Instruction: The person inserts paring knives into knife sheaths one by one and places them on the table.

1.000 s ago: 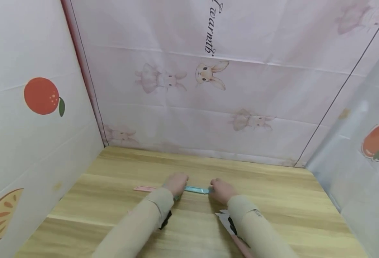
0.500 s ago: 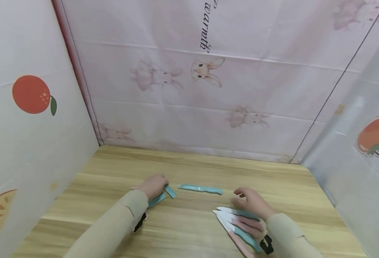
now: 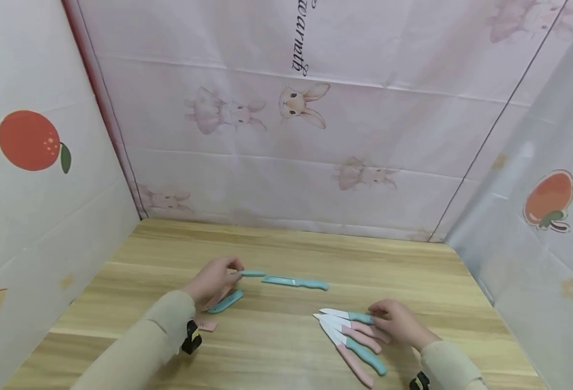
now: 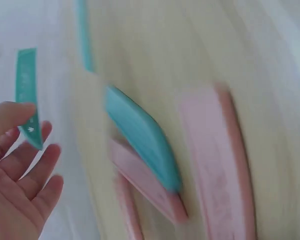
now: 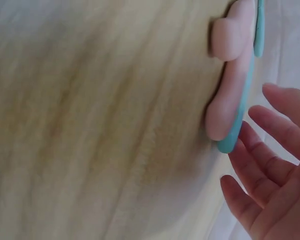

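In the head view my left hand (image 3: 218, 279) pinches a loose teal blade sheath (image 3: 253, 273). The left wrist view shows that sheath (image 4: 27, 95) between thumb and fingers, above the table. Just right of it lies a teal-handled knife (image 3: 310, 284), its blade inside a teal sheath. My right hand (image 3: 400, 322) is at the handle end of a fanned group of bare knives, by the rearmost teal handle (image 3: 359, 318). In the right wrist view its fingers (image 5: 260, 160) are spread beside a teal handle tip (image 5: 227, 145) and grip nothing.
Under and beside the left hand lie another teal sheath (image 3: 225, 301) and pink sheaths (image 3: 207, 325). The fanned knives have white blades and pink (image 3: 354, 368) or teal handles, tips pointing left. Printed cloth walls (image 3: 266, 184) border the wooden table (image 3: 266, 352).
Both hands have come away from the sheathed teal knife. The left moved left and now holds up a loose teal sheath; the right moved right and nearer, to the fanned knives.
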`<state>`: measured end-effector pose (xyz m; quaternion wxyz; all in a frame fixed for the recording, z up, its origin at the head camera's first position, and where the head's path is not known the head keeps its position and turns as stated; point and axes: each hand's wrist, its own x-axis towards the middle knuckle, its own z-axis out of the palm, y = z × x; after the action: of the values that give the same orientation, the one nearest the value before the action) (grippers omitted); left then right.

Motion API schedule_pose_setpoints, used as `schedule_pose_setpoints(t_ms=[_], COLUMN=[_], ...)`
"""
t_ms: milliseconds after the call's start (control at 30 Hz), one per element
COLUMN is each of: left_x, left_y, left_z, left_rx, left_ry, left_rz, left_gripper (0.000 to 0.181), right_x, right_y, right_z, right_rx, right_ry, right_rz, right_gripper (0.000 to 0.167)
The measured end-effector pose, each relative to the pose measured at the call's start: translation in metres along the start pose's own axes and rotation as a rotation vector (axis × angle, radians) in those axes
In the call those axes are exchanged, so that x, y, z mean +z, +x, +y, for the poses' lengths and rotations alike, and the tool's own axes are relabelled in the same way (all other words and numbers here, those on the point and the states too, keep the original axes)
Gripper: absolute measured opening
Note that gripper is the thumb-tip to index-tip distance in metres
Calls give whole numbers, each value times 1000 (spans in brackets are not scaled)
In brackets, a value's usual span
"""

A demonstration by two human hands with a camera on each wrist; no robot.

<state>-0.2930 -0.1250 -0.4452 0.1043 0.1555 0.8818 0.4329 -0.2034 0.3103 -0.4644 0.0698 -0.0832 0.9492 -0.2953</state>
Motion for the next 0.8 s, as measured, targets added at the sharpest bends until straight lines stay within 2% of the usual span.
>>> schedule_pose_setpoints(t_ms=[133,167,267,433,533,633,700,800], left_x=[1,3,13,33,43,53,60,69], left_y=[-14,-18,-30,-54,-63,-68,-69,-69], left_z=[9,12,20,32,39,47,53,61], left_rx=[30,17,-25,-68,-54,-39,-20,6], left_ry=[-392,-478,-703,-1006,-1131,-1221,-1270,-1335], left_rz=[6,3,2,-12,-19,26,51,77], left_gripper=[13,15,16,23,30,31,28,18], right_x=[-1,-1,0,3,2,-2,-5,-8], right_y=[2,3,4,5,4,1,-1,-4], right_z=[4,5,9,15,18,21,21,16], right_rx=[-44,-52,-66,-46,-54,-83,-65,-7], right_ry=[-20,-27,-50,-69,-18,63,117,291], right_rz=[-27,-28,-24,-26,-31,-21,16,120], right_gripper=[21,20,19,15,15,16,18,25])
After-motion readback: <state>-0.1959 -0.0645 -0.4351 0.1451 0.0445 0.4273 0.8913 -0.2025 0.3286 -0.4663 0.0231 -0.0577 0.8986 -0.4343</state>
